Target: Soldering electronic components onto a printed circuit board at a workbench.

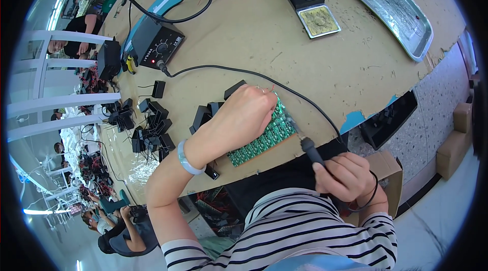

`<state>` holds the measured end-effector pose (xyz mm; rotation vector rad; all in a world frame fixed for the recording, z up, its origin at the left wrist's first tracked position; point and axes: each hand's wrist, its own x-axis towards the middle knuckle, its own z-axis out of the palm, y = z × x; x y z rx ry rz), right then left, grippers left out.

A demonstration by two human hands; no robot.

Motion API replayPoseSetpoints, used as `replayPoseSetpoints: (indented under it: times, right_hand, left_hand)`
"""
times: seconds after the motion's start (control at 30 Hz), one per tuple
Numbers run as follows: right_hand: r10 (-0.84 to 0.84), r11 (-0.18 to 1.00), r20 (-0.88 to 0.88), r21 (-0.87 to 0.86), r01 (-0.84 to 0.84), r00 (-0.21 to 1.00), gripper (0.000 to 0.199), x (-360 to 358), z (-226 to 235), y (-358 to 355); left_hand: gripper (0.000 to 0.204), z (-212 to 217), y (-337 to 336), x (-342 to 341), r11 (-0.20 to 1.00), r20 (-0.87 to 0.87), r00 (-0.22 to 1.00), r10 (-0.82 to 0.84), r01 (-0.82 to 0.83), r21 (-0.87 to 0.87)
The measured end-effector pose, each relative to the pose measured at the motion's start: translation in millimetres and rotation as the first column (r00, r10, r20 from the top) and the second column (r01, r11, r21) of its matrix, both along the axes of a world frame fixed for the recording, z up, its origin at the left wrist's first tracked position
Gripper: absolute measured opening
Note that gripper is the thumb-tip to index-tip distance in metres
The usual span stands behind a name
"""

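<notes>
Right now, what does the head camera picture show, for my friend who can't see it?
A person's right hand holds a soldering iron against a green circuit board that the left hand presses onto a brown table. Small black parts and a black soldering station lie nearby.

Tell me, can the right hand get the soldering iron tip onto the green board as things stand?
Probably yes: the soldering iron in the right hand points at the green board's uncovered right edge; the left hand covers the rest.

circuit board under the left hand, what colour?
Green, with rows of pale solder pads; the circuit board lies partly under the left hand. Head view shows it.
</notes>
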<state>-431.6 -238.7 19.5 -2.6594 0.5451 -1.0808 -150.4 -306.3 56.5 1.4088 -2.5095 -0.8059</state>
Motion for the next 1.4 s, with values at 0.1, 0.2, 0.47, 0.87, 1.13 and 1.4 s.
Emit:
replayPoseSetpoints:
  times: [0.1,0.2,0.47,0.87,1.13,1.4]
  right_hand:
    - [-0.113,0.989,0.132,0.114,0.098,0.985,0.023,-9.6,-0.9,3.8]
    - [-0.222,0.959,0.177,0.219,0.182,0.959,0.018,-12.9,-2.5,9.7]
    - [-0.193,0.961,0.207,0.236,0.142,0.959,0.028,-14.0,-3.4,11.1]
    - [-0.245,0.948,0.201,0.254,0.191,0.949,0.022,-8.9,-3.9,5.9]
    - [-0.257,0.966,0.261,0.084,0.243,0.930,0.022,-9.7,-25.1,10.4]
    - [-0.141,0.990,0.398,0.064,0.126,0.907,0.015,7.8,-15.0,-5.5]
  left_hand:
    - [0.004,0.6,-1.0,1.3,1.000,0.007,1.000,0.001,-0.001,-0.012]
    - [0.004,0.6,-1.3,1.5,1.000,0.018,1.000,-0.001,0.002,-0.001]
    - [0.003,2.2,2.7,-3.4,0.999,-0.005,0.999,0.036,-0.035,0.031]
    - [0.016,19.9,20.7,50.1,0.908,-0.104,0.943,0.315,-0.332,-0.257]
    - [0.054,-9.9,109.4,147.9,0.660,0.564,0.383,0.732,-0.606,-0.445]
    - [0.035,17.2,133.7,156.7,0.577,0.491,0.342,0.801,-0.658,-0.484]
